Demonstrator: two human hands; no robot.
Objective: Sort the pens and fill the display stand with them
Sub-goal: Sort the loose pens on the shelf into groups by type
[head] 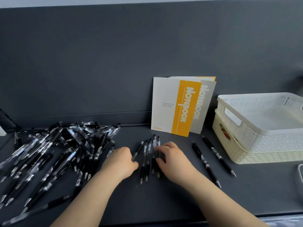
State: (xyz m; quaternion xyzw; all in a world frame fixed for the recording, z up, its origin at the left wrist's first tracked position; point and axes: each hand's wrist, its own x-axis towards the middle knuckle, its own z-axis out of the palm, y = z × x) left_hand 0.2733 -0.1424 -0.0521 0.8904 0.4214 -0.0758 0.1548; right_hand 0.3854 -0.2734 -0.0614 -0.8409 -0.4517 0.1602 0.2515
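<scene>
A big loose pile of black pens [54, 154] covers the left of the dark grey table [164, 202]. In the middle lies a small row of several pens [147, 154], side by side with tips toward me. My left hand [121, 161] is at the row's left edge and pinches the leftmost pen [138, 150], which lies slanted. My right hand [170, 158] rests on the row's right side, fingers curled over the pens there. Two more black pens [213, 159] lie apart to the right. No display stand is in view.
Two notebooks [178, 105], one with a yellow band and one grey, lean against the dark back wall. Two stacked perforated plastic baskets [255, 128], white over cream, stand at the right. A white cable loop [300, 172] shows at the right edge.
</scene>
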